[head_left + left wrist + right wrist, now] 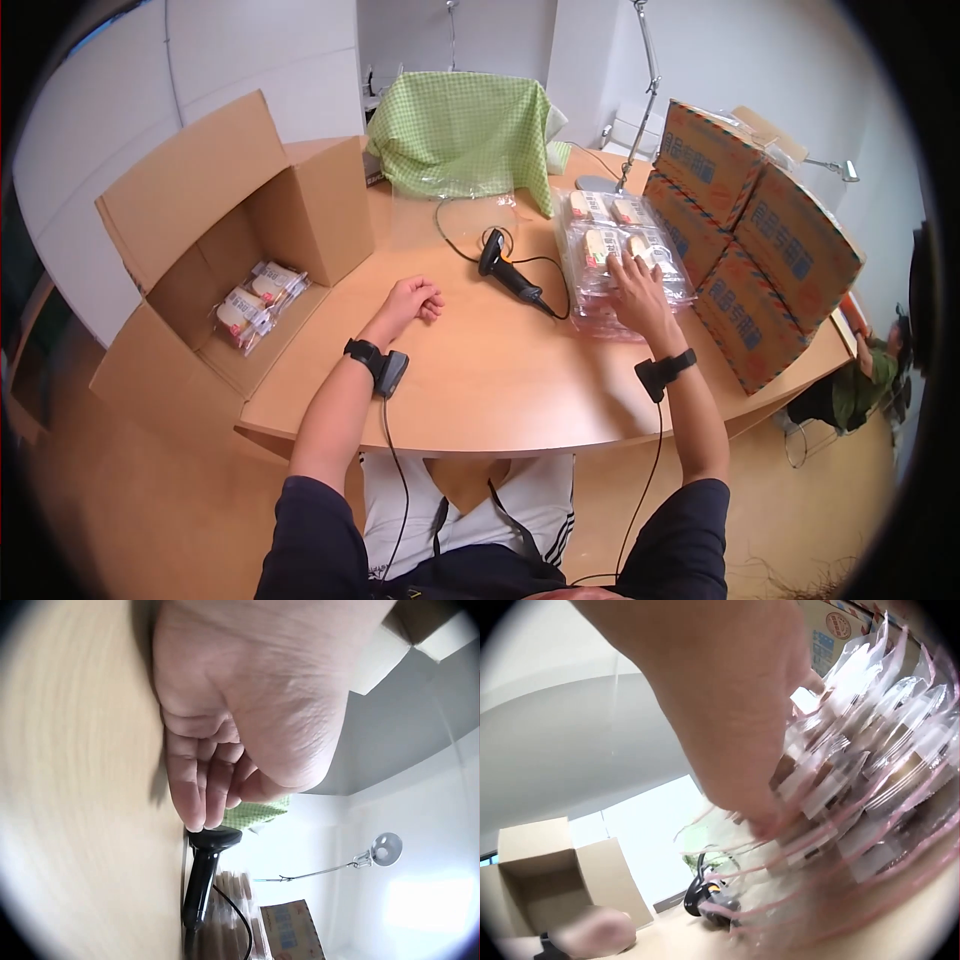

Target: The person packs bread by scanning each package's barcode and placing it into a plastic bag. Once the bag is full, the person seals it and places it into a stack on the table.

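Note:
My right hand is over the near part of a stack of clear plastic bags holding wrapped food packs. Its fingers lie on the top bag, and in the right wrist view its thumb bends in against the bags' pink-edged sides, gripping there. My left hand rests on the table, fingers loosely curled and holding nothing. Ahead of those fingers in the left wrist view lies a black barcode scanner, its cable trailing over the tabletop.
An opened cardboard box on the left holds a few wrapped packs. Printed cartons are stacked at the right. Behind stand a green checked cloth over something and a desk lamp. Another person is at far right.

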{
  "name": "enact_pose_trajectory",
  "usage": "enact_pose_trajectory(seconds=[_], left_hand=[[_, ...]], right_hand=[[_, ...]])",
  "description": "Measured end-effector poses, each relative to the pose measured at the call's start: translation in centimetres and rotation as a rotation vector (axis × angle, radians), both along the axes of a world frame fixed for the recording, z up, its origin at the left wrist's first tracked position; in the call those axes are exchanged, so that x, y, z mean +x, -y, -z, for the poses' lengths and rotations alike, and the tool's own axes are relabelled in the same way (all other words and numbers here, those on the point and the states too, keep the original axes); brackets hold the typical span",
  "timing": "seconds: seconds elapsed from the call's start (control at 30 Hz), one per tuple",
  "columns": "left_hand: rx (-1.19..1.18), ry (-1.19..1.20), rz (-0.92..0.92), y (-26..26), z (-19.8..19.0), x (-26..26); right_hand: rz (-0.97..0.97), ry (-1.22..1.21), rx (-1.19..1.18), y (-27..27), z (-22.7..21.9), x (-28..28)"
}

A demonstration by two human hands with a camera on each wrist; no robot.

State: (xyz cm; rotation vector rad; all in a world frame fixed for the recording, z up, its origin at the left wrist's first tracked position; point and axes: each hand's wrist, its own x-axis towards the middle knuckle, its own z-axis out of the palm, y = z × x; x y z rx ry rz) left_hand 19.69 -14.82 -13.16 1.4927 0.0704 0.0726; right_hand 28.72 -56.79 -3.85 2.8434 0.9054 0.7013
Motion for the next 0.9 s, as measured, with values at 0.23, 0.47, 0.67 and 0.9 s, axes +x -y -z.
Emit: enact_pose_trajectory(seconds=[0.23, 0.47, 0.67, 0.9], left_hand=[[0.005, -0.019, 0.012, 0.0, -0.1, 0.0], [0.007, -0.024, 0.031, -0.1, -0.1, 0.0], [0.009, -0.026, 0.033, -0.2, -0.3, -0.2], [-0.015, -0.026, 0.032, -0.4, 0.1, 0.1]], right_hand=[[-0.052, 0.015, 0.012, 0.1, -0.4, -2.3], [-0.090, 0.135, -0.010, 1.3, 0.3, -1.7], [-0.162, 0.223, -0.007, 1.4, 0.5, -0.2], [-0.210, 0.365, -0.100, 2.1, 1.6, 0.7]])
